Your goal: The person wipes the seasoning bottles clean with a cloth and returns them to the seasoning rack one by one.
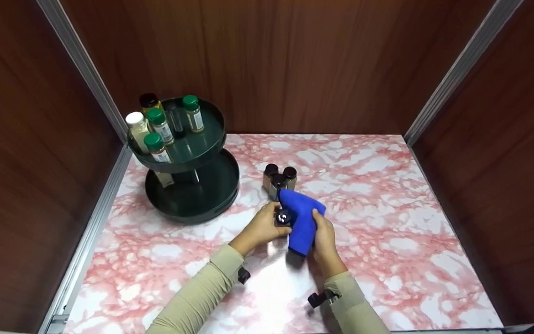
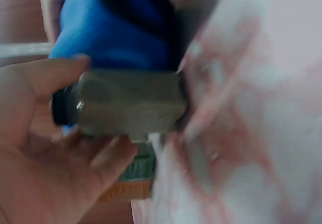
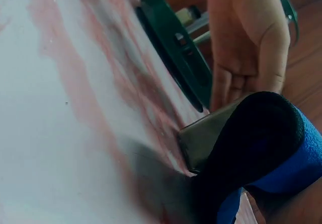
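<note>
Hands [image 1: 262,226] hold bottle [image 2: 132,103], blue cloth [image 1: 303,225]; tray edge [image 1: 206,214] apart.

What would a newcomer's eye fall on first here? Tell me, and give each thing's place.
First, the bright blue cloth, which stands out against the pink-and-white tabletop, gripped in the right hand beside the dark-capped bottle that the left hand holds. Next, the two-tier dark green stand toward the table's far left, with green-capped bottles on its upper tier.
</note>
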